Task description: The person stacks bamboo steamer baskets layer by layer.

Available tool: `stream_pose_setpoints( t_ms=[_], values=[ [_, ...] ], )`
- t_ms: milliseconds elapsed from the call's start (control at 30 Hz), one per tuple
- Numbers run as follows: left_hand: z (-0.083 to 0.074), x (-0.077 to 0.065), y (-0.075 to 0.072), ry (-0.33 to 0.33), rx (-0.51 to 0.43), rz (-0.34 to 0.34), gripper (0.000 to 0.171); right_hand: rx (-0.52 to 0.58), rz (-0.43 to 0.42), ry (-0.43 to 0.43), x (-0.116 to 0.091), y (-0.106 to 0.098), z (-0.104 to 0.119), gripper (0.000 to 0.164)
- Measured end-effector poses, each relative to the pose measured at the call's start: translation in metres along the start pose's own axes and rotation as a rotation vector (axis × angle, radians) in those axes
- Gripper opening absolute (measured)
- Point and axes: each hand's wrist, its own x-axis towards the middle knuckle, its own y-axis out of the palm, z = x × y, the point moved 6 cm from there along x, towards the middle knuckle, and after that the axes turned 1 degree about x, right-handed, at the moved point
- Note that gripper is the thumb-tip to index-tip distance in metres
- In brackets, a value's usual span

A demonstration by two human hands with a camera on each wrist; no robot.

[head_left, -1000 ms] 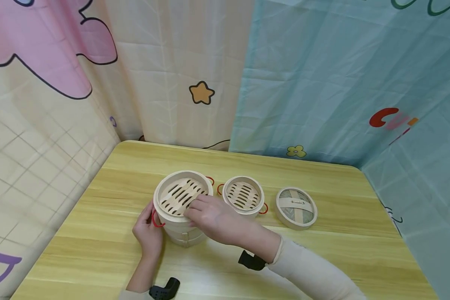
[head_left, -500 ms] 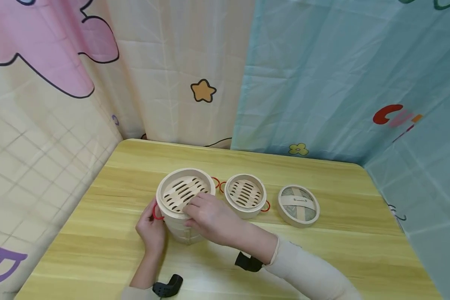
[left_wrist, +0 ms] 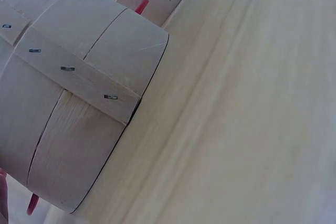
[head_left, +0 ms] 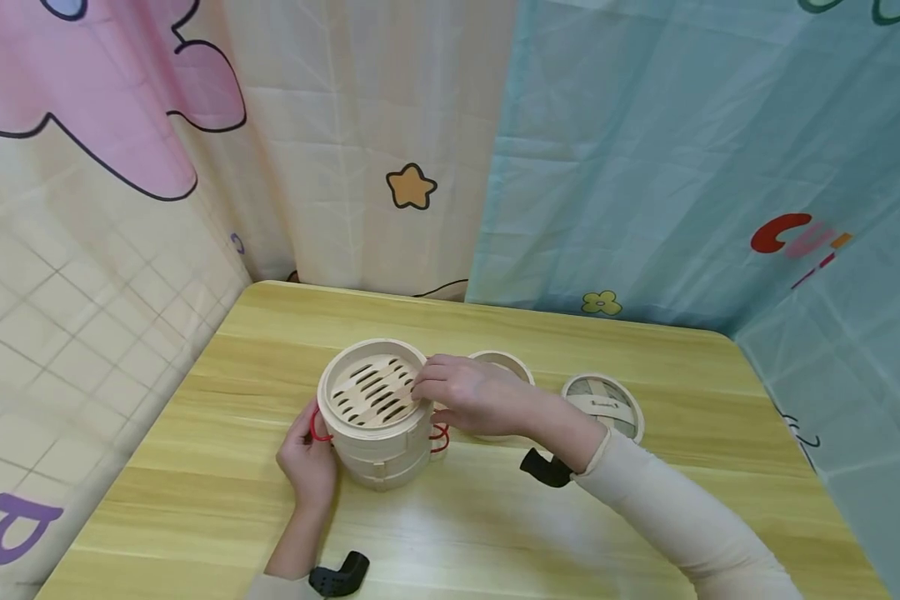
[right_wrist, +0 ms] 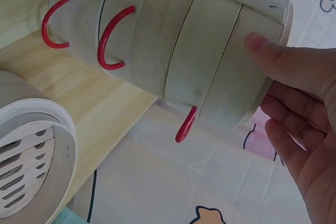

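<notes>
A tall stack of round bamboo steamer baskets (head_left: 386,460) stands upright on the table, its slotted top tier facing up. Red loop handles (right_wrist: 108,40) stick out from its sides. My left hand (head_left: 309,468) holds the stack's left side by a red handle, some of its fingers hidden behind the wall. At the right, my right hand (head_left: 480,396) pinches the top tier's rim. Its thumb (right_wrist: 262,45) lies on the outer wall and the other fingers reach over the edge. Only a sliver of left finger (left_wrist: 3,195) enters the left wrist view.
A smaller steamer basket (head_left: 506,360) stands just right of the stack, mostly covered by my right hand. Farther right lies a round woven lid (head_left: 603,407). Printed curtains (head_left: 607,167) hang behind the wooden table (head_left: 645,533).
My right hand has moved from the near right of the top rim to its right side, and now covers most of the smaller basket. My left hand keeps its place on the stack.
</notes>
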Motion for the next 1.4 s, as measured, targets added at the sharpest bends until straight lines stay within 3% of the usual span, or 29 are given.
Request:
stream_pose_setpoints(
  t_ms=[267,400,633,900,1400],
  values=[
    [-0.03,-0.001,-0.001,0.004,-0.004,0.008,0.019,-0.004,-0.041,-0.045,0.002,0.007,0.003,0.016],
    [-0.035,-0.002,0.0,-0.019,-0.024,0.011,0.018,0.01,-0.069,-0.061,0.002,0.008,0.004,0.016],
    [-0.033,-0.003,0.001,-0.044,-0.033,-0.008,0.017,0.04,-0.163,-0.091,0.0,0.01,0.01,0.017],
    [-0.034,-0.002,0.001,-0.019,0.002,-0.009,0.017,0.035,-0.246,-0.055,0.002,0.013,0.018,0.018],
    [-0.027,-0.002,0.0,-0.038,-0.012,-0.009,0.02,-0.012,-0.282,0.012,0.006,0.017,0.029,0.017]
  ],
)
